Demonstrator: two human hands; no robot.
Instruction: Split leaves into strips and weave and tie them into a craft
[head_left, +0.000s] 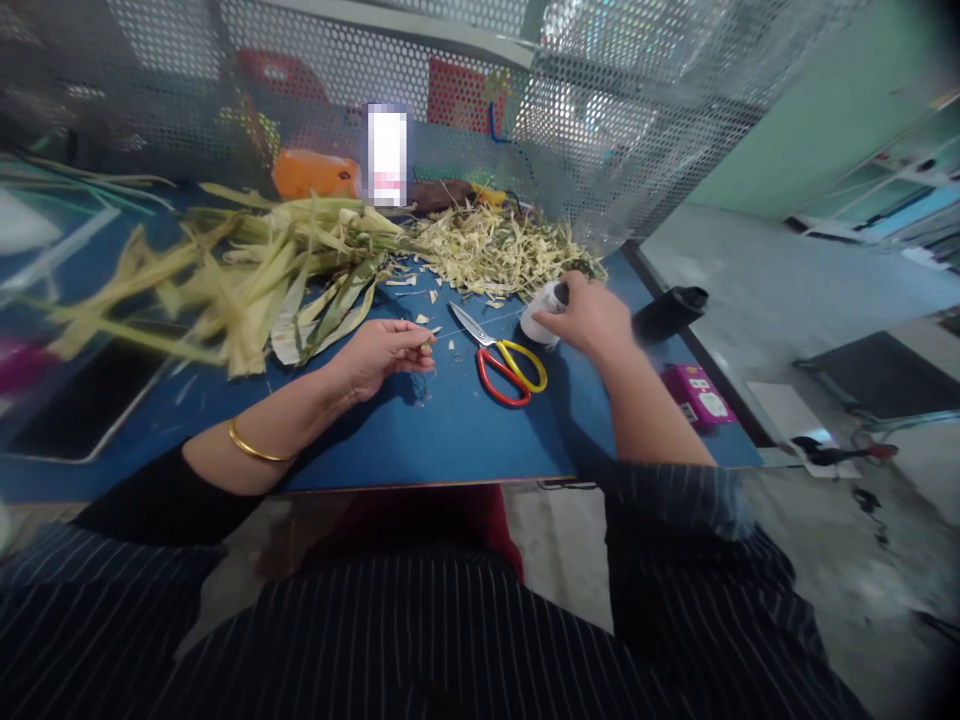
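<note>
My left hand (390, 355) is closed in a pinch on the end of a thin pale thread (459, 327), above the blue table (420, 450). The thread runs taut to a white thread spool (538, 318), and my right hand (592, 312) is wrapped around its right side. The spool tilts close to the tabletop; whether it touches cannot be made out. Between my hands lie scissors (491, 352) with one red and one yellow handle, blades pointing away and leftward. A small tangle of thread (424, 388) shows below my left fingers.
Long pale-green husk leaves (300, 255) cover the left of the table, beside a heap of cut strips (502, 250). A dark tablet-like slab (90, 400), a black cylinder (670, 313) and a purple packet (699, 395) lie nearer the sides. Perforated metal mesh (600, 110) rises behind.
</note>
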